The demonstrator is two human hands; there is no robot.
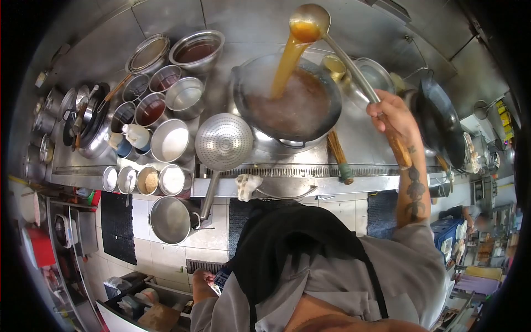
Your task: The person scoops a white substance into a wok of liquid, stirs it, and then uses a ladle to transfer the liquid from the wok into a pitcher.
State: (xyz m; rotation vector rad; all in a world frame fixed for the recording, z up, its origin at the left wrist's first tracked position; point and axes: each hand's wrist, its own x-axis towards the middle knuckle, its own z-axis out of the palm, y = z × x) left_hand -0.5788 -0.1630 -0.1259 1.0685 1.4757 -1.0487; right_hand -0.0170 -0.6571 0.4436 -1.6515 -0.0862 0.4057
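My right hand (394, 114) is closed around the handle of a long metal ladle (310, 22), raised above the wok. Brown-yellow liquid pours from the tilted ladle into a large black wok (333, 110) holding steaming brown liquid. Low at my left side, my left hand (203, 276) is partly visible beside the apron, small and half hidden, so its fingers cannot be made out. A perforated strainer (224, 141) lies left of the wok with its handle over the counter edge. A bamboo brush (339, 157) rests right of the wok.
Metal pots of sauces and powders (170, 141) crowd the counter's left. A second black wok (437, 119) stands at the right. Below the counter are an empty steel pot (170, 220) and an open drawer (133, 312). Another person (470, 214) is at far right.
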